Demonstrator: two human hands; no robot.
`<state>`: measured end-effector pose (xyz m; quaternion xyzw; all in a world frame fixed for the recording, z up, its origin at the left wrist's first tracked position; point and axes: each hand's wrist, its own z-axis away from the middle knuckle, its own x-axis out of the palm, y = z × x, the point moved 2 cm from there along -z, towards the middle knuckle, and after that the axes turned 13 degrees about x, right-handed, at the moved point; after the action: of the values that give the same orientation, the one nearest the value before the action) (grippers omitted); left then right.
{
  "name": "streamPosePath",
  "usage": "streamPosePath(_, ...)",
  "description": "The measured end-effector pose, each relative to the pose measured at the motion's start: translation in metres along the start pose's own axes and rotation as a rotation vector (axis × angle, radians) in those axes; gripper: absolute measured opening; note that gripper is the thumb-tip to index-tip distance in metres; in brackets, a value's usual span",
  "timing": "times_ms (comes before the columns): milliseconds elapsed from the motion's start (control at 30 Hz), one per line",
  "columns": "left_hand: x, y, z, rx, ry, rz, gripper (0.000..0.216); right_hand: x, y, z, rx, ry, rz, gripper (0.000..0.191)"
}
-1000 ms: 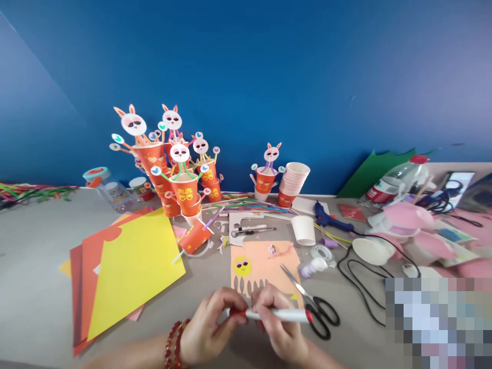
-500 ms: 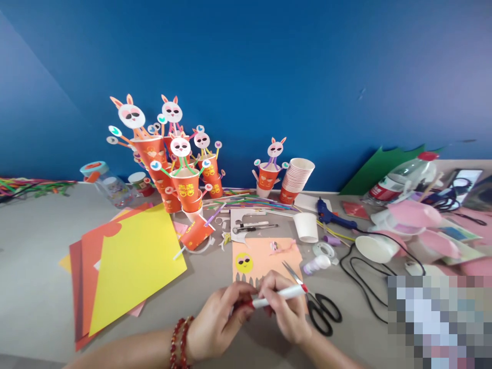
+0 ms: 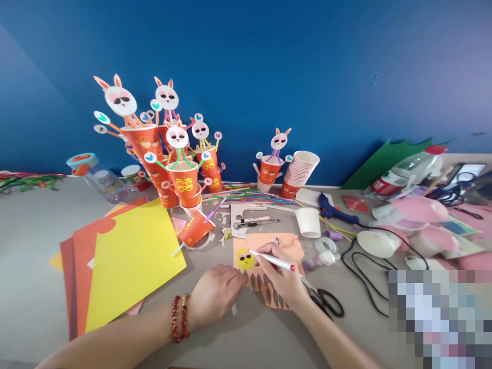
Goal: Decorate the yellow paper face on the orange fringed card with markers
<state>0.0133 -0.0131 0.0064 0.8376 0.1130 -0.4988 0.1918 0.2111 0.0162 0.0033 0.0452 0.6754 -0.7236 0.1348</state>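
Note:
My right hand (image 3: 282, 279) is closed round a white marker pen (image 3: 273, 260) with a red end, its tip touching the yellow face circle (image 3: 245, 259) on the peach paper sheet (image 3: 265, 266). Beside the sheet's lower left edge rests my left hand (image 3: 214, 294), fingers curled against the table; whether it holds the pen's cap is hidden. A red bead bracelet (image 3: 180, 318) is on that wrist. Black-handled scissors (image 3: 326, 302) lie just right of my right hand.
Yellow and orange paper sheets (image 3: 126, 261) lie at left. Orange cup rabbits (image 3: 180, 169) stand at the back, with a stack of cups (image 3: 300, 174), a white cup (image 3: 308, 222), a blue glue gun (image 3: 334, 210) with black cord, tape (image 3: 325, 245) and a bottle (image 3: 407, 171).
Both hands were together at the pen's end near the table's front. Now they are apart: the right hand has carried the pen forward to the yellow face, the left rests beside the sheet.

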Motion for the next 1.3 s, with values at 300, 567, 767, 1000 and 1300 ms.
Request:
streamPosePath(300,0.001,-0.012,0.009,0.067,-0.01,-0.064,0.034,0.007,0.008,-0.004,-0.036,0.039,0.092,0.017)
streamPosePath(567,0.007,-0.014,0.009,0.043,-0.068,0.017,0.03,0.009,0.012,-0.005,0.018,0.038,0.128,0.022)
streamPosePath(767,0.008,-0.015,0.01,0.04,-0.085,0.012,0.028,0.009,0.015,-0.007,0.026,0.032,0.134,0.02)
streamPosePath(1000,0.005,-0.014,0.006,0.069,-0.07,-0.014,0.025,0.009,0.013,-0.007,0.02,0.03,0.171,0.021)
streamPosePath(1300,0.005,-0.014,0.006,0.038,-0.094,0.002,0.025,0.01,0.012,-0.007,0.02,0.028,0.192,0.021)
